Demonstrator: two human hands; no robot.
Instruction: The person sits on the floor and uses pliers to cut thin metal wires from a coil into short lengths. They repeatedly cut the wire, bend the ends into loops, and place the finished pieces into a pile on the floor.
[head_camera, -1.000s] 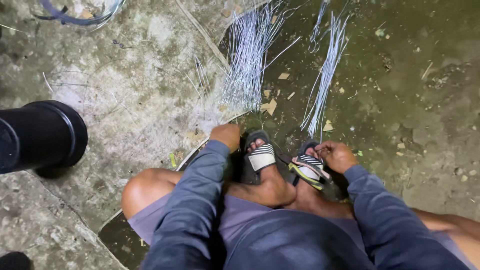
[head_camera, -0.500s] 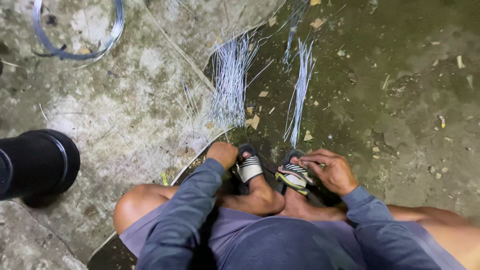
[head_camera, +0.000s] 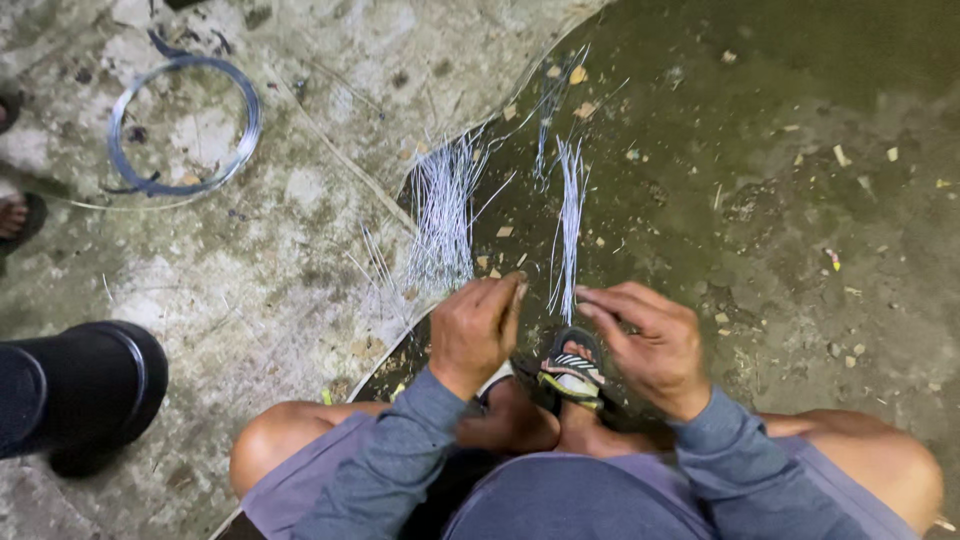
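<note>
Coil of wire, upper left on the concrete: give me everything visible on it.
The coil of wire is a round hoop of a few thin loops, grey-blue and metallic-looking. It lies flat on the pale, stained concrete floor, with a loose end sticking out at its top and another at its lower left. A thin pale strand runs past its lower edge. Neither hand touches it; it lies well away from the bundles of cut wire.

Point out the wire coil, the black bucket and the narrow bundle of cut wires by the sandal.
wire coil (head_camera: 247, 120), head view, right side of the loop.
black bucket (head_camera: 100, 385), head view, its side wall.
narrow wire bundle (head_camera: 570, 230), head view, mid-length of the strands.
</note>
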